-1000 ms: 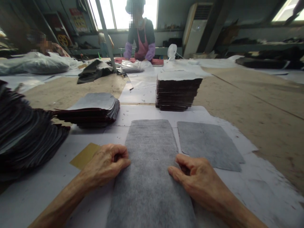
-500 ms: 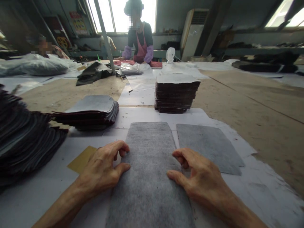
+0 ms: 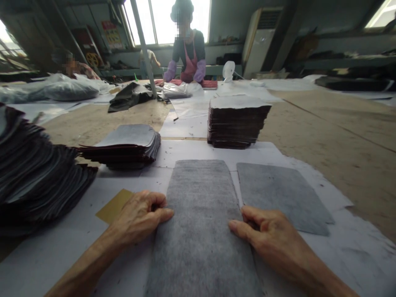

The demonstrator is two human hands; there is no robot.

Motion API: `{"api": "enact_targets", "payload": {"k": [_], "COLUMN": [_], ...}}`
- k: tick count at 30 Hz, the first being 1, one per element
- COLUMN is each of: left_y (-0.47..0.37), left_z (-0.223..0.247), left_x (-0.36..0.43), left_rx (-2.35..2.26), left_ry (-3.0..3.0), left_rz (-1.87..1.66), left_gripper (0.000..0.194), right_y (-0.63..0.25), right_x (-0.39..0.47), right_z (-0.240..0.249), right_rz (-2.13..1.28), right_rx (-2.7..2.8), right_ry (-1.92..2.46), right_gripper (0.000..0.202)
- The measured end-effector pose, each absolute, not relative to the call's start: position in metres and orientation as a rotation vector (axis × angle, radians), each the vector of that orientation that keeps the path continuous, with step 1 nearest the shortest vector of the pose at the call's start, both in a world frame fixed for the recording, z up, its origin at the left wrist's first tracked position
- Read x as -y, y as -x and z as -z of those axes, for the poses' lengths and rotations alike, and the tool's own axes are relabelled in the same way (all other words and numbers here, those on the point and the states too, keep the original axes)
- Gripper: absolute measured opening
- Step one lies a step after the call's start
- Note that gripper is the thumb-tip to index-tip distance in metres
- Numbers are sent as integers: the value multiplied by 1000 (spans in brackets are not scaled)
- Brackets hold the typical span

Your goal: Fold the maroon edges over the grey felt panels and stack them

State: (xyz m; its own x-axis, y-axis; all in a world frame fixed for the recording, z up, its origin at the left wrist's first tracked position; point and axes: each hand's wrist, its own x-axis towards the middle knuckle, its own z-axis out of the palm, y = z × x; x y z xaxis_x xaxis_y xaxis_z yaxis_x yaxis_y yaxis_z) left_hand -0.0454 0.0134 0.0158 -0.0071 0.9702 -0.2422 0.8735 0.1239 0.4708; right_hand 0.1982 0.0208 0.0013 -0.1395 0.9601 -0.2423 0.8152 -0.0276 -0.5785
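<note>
A long grey felt-like sheet (image 3: pixel 201 231) lies in front of me, its near end running out of the picture. My left hand (image 3: pixel 140 216) pinches its left edge, thumb on top and fingers curled at the side. At the opposite edge my right hand (image 3: pixel 272 235) grips in the same way, thumb over the surface. The tips of the curled fingers are partly hidden. To the right of this sheet lies a shorter grey piece (image 3: pixel 281 194), flat and apart from my right hand. A mustard-yellow card (image 3: pixel 114 206) shows beside my left wrist.
Stacks of dark-edged pieces stand at far left (image 3: pixel 40 181), left of centre (image 3: pixel 123 144) and behind the sheet (image 3: pixel 236 123). White paper (image 3: pixel 123 264) covers the near table. Across it, a person in a pink apron (image 3: pixel 188 57) works near a small white fan (image 3: pixel 228 71).
My fingers have closed in on the sheet's two edges, and both hands sit slightly nearer me. The whole view has shifted, so things appear further right.
</note>
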Motion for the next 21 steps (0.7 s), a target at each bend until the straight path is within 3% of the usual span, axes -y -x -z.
{"api": "enact_targets", "payload": {"k": [12,15,18,21], "left_y": [45,43,43,44], "left_z": [-15,-15,-12,-10], "left_x": [-14,-12,-11,-9], "left_rx": [-1891,-1917,-1998,-1982], "left_ry": [-1803,-1823,-1838,-1906], "left_rz": [-191,-169,-272,-495], "left_gripper": [29,29,24,31], "right_y": [-197,-195,-195,-200], "right_x": [-20,-17,-15,-17], "right_z": [-3,-5,-7,-5], "right_rz": [-1013,-887,-620,-510], "right_rx": [1925,1977,1993,2037], "right_ry": [1768,1854,1792,1525], "right_gripper": [32,28,12,27]}}
